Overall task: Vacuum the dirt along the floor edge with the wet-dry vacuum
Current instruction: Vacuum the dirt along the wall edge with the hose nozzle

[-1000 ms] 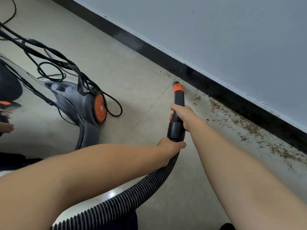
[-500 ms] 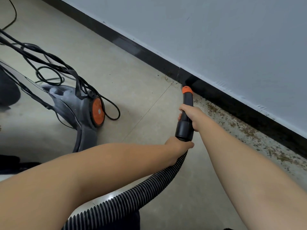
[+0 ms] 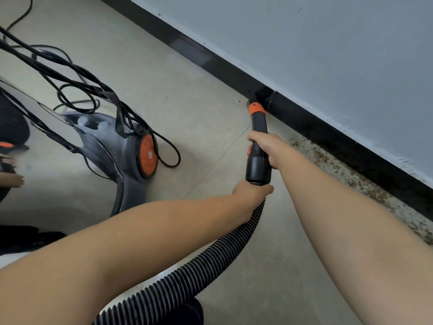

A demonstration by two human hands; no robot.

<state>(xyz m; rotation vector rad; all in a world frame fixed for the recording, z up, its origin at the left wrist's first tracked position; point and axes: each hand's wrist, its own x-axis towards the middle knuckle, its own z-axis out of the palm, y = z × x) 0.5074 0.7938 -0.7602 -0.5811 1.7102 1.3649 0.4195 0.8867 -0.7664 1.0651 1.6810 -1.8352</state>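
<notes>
Forward goes the nozzle (image 3: 257,108), pushed from the dirt-speckled tile right up to the black skirting board (image 3: 328,130), its orange collar now touching or almost touching the base; the tip itself is hard to make out against the dark board. Right hand (image 3: 264,146) is wrapped around the black wand (image 3: 257,160) to steer it, while the left hand (image 3: 251,192) grasps the ribbed hose (image 3: 210,256) just behind the cuff, likely to take its drag off the tip. Brown dirt (image 3: 351,174) lies in a band along the floor edge to the right of the nozzle, running nearward. That strip looks open for a sweep. At left, the vacuum body (image 3: 131,146) and its tangled cord (image 3: 77,90) sit well apart from the wall.
</notes>
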